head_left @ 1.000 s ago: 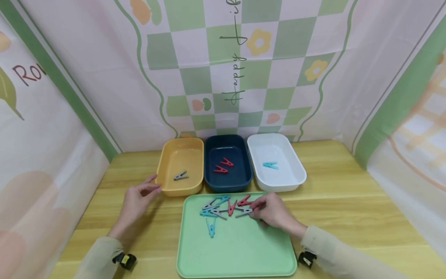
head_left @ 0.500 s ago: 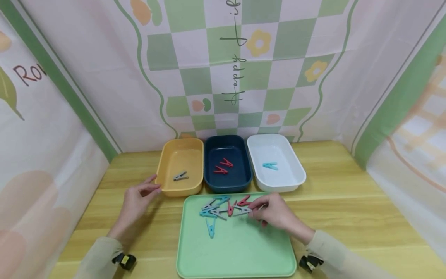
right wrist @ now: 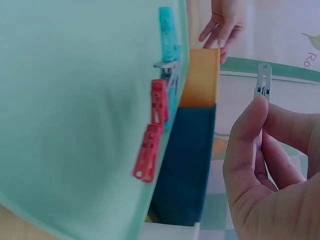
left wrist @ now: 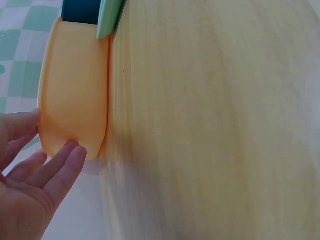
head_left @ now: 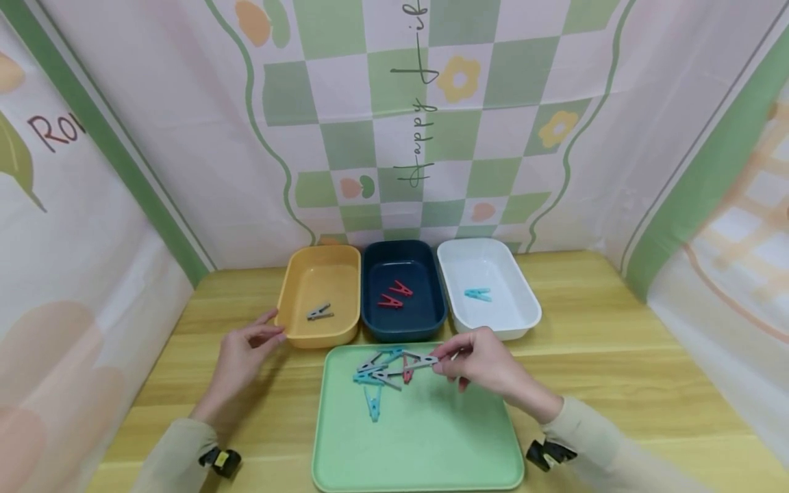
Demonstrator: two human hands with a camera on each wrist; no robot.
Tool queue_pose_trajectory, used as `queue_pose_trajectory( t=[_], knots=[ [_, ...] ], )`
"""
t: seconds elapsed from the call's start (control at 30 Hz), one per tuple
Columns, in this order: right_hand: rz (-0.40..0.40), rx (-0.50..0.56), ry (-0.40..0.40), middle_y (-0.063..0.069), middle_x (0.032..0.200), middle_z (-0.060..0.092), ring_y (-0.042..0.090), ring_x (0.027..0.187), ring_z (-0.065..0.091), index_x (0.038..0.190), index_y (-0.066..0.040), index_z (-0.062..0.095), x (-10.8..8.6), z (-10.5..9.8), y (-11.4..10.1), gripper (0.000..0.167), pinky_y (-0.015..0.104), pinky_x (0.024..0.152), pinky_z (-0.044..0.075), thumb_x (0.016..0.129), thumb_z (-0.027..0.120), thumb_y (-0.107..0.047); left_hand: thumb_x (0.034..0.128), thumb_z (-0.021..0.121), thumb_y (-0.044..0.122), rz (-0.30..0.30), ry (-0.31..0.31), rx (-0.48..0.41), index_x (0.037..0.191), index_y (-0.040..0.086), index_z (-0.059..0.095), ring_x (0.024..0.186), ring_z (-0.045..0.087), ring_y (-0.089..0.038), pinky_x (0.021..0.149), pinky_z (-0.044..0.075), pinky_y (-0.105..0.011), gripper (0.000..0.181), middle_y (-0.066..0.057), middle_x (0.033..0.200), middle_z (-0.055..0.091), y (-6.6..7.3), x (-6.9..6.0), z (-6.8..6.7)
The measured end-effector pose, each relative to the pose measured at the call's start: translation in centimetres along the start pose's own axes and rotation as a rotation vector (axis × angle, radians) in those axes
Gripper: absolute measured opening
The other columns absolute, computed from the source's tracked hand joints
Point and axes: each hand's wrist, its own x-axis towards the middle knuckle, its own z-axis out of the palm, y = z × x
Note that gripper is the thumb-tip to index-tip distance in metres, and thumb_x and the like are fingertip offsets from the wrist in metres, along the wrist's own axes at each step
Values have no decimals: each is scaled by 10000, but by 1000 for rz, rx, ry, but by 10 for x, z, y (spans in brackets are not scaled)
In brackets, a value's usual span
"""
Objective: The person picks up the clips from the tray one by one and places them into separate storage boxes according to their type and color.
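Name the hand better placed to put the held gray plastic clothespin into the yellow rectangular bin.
Probably the right hand: it pinches the clothespin, while the left hand holds none and only touches the bin.

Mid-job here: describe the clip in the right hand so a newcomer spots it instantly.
Find the green tray on the wooden table. Over it, the right hand pinches a grey clip. Unlike the other clips, this one is held, not lying down.

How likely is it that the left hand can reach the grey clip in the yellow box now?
Probably yes: the left hand is at the side of the yellow box, which has no lid, and nothing covers the grey clip.
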Motion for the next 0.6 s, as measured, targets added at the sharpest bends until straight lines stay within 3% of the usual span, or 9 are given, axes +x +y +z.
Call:
queue_pose_trajectory(
  t=[0.23, 0.6],
  knots=[
    [-45, -50, -4, 94, 788, 751, 238, 622, 648, 1022, 11, 794, 8, 0, -14, 136, 411, 530, 623, 902, 814, -50, 955, 775, 15, 14, 5, -8, 1133, -43, 767, 1151, 701, -349, 815, 570, -129, 188, -162, 1488, 589, 1, 0, 0],
    [-85, -101, 1, 90, 803, 726, 282, 623, 661, 1045, -1, 793, 31, 4, -38, 156, 330, 540, 610, 914, 822, -80, 953, 778, 18, 6, 1, -6, 1131, -33, 771, 1173, 693, -351, 826, 569, -132, 186, -157, 1494, 585, -1, 0, 0]
  ],
)
